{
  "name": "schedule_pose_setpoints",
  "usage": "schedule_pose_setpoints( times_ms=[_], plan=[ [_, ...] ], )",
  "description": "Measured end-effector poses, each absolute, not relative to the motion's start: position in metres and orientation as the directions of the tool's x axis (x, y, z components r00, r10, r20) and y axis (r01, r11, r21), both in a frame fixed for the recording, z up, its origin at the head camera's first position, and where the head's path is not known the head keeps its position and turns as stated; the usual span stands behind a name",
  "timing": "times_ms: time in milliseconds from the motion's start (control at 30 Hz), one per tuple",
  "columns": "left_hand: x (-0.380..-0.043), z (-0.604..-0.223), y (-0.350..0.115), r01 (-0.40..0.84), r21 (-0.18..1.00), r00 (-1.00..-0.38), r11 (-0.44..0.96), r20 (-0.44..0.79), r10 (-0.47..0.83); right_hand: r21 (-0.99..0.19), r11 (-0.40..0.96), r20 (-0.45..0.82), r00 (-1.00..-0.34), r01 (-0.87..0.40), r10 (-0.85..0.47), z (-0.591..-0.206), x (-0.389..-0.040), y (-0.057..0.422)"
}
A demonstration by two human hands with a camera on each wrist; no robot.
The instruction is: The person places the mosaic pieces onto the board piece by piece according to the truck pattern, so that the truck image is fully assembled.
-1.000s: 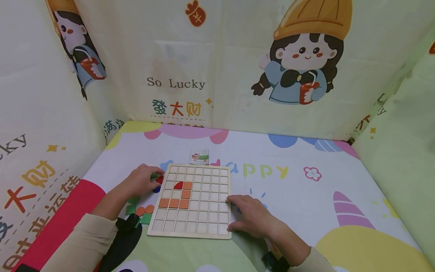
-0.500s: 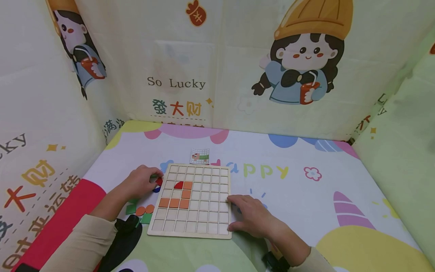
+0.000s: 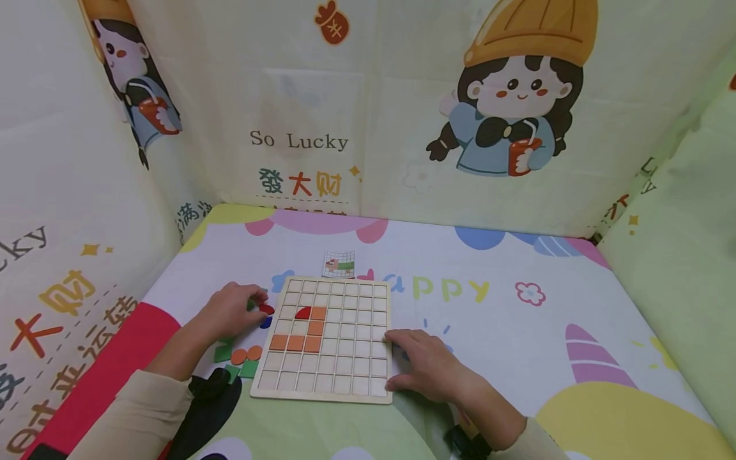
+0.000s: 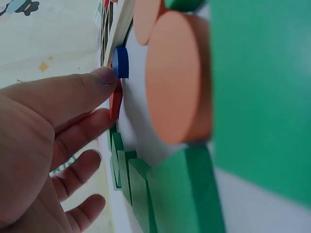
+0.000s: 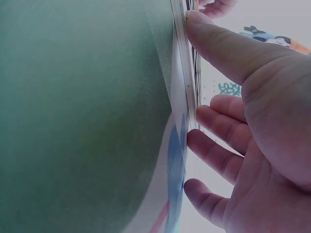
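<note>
A wooden grid board lies flat, with several orange square tiles and one red quarter-circle tile in its cells. Left of it, my left hand has thumb and index finger at the two ends of a loose red tile, seemingly pinching it; its full outline is partly hidden. A blue tile lies right by that thumb. On the other side, my right hand rests thumb and fingertips against the board's right edge, fingers relaxed, holding no tile.
Orange round tiles and several green tiles lie between the left forearm and the board. A small printed pattern card sits just beyond the far edge. Patterned cloth covers the table and the surrounding walls.
My left hand has drawn back slightly to the left, away from the board, and the loose red tile has shifted with it. The right hand and the board stay put.
</note>
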State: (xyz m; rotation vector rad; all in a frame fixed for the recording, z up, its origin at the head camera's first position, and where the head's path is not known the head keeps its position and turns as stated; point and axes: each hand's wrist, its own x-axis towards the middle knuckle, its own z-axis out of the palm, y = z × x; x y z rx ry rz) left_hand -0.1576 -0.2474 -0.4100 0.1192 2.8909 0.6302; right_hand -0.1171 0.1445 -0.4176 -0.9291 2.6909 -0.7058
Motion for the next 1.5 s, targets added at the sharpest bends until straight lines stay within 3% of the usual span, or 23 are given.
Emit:
schedule_pose_setpoints(
  times_ms=[267, 933, 1500],
  plan=[
    [-0.1528, -0.4126, -0.2490, 0.082, 0.473, -0.977, 0.877, -0.134, 0.163, -0.496, 0.689, -0.038, -0.780, -0.528, -0.625, -0.4187, -0.1174, 0.1435],
    [-0.1532, -0.4138, -0.2469, 0.057, 0.468, -0.978, 0.882, -0.152, 0.144, -0.502, 0.692, -0.054, -0.780, -0.518, -0.623, -0.4187, -0.1176, 0.1436],
    [-0.1550, -0.4115, -0.2446, 0.113, 0.379, -0.981, 0.918, -0.105, 0.164, -0.510, 0.692, -0.061, -0.781, -0.511, -0.622, -0.4171, -0.1175, 0.1429]
  ],
)
